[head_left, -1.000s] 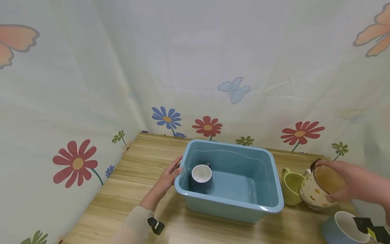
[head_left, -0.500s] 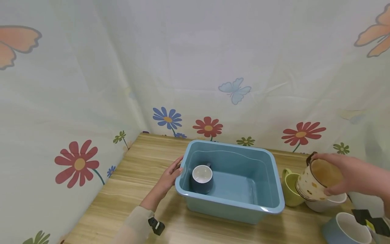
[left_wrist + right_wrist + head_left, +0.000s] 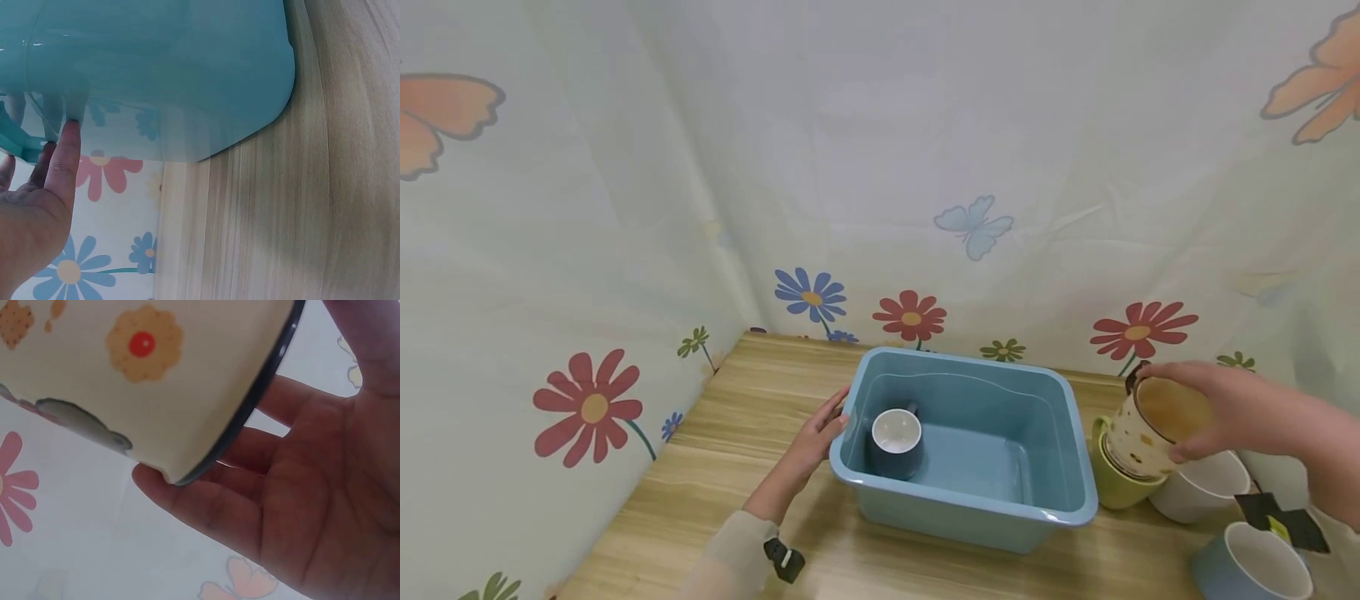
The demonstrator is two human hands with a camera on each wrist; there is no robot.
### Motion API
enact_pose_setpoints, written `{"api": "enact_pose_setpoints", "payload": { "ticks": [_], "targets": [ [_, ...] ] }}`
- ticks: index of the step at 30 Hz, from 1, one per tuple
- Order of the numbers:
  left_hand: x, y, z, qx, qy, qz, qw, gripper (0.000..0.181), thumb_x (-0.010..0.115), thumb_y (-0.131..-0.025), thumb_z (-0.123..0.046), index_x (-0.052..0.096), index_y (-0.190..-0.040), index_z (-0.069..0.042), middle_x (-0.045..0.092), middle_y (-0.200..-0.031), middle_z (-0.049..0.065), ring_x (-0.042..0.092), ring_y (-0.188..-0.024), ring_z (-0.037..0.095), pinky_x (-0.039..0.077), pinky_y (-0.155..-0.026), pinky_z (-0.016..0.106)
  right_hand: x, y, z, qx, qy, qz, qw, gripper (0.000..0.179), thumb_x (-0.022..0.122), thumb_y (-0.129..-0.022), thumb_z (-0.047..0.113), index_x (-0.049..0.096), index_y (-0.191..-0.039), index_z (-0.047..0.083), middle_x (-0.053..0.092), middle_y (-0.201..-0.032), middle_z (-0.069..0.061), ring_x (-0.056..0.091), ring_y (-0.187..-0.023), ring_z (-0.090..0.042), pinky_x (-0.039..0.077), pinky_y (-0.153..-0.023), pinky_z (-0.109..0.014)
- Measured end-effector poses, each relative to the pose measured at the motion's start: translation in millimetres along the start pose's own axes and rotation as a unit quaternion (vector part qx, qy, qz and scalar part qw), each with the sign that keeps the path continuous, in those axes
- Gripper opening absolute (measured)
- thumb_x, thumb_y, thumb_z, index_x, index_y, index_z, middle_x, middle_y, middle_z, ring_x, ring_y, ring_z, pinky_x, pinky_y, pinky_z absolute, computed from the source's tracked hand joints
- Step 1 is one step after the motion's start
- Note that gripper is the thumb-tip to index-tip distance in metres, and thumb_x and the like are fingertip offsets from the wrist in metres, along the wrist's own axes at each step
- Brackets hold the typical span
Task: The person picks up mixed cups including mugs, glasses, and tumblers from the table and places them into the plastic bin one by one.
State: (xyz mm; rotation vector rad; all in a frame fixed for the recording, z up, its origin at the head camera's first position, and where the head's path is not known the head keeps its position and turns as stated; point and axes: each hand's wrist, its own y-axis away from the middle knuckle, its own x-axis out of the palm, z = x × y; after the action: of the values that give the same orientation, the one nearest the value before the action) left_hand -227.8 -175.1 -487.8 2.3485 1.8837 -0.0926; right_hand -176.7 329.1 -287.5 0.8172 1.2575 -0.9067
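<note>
My right hand (image 3: pixel 1217 412) grips a cream mug (image 3: pixel 1138 433) with a cookie print and dark rim, holding it tilted near its open end. The right wrist view shows my fingers (image 3: pixel 206 509) along the mug's rim. In the head view its base overlaps the mouth of a green mug (image 3: pixel 1116 492); whether they touch I cannot tell. My left hand (image 3: pixel 808 442) rests against the left side of a blue plastic bin (image 3: pixel 955 498), straight fingers (image 3: pixel 62 165) touching the outer wall by the rim. Inside the bin, at its left end, stands a dark mug (image 3: pixel 897 450) with a white interior.
Right of the bin, a white mug (image 3: pixel 1202 492) stands beside the green mug. Closer to me is a light blue mug (image 3: pixel 1255 567). A flowered curtain (image 3: pixel 850 167) hangs behind the wooden table (image 3: pixel 700 467).
My right hand has carried the cream mug left, from above the white mug to above the green one. The left hand and the bin stay in place.
</note>
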Motion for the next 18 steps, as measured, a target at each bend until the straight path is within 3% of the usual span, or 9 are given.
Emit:
{"api": "enact_pose_setpoints", "payload": {
  "ticks": [10,18],
  "targets": [
    [0.0,-1.6,2.4,0.003,-0.002,-0.002,1.0,0.06,0.047,-0.107,-0.029,0.029,-0.162,-0.016,0.037,-0.162,0.026,0.051,-0.14,0.044,0.056,-0.1,0.048,-3,-12.5,1,-0.009,-0.008,0.013,0.9998,0.089,0.095,-0.063,0.031,0.057,-0.136,-0.003,0.058,-0.136,-0.036,0.062,-0.113,-0.049,0.055,-0.087,-0.061],
    [-0.2,1.0,-0.1,0.0,0.001,0.002,1.0,0.06,0.047,-0.106,-0.029,0.029,-0.162,-0.017,0.035,-0.164,0.026,0.05,-0.141,0.045,0.056,-0.1,0.047,-6,-24.9,6,-0.048,-0.021,0.002,0.9986,0.09,0.096,-0.062,0.031,0.057,-0.137,0.001,0.062,-0.137,-0.028,0.062,-0.117,-0.046,0.055,-0.087,-0.054]
  ]
}}
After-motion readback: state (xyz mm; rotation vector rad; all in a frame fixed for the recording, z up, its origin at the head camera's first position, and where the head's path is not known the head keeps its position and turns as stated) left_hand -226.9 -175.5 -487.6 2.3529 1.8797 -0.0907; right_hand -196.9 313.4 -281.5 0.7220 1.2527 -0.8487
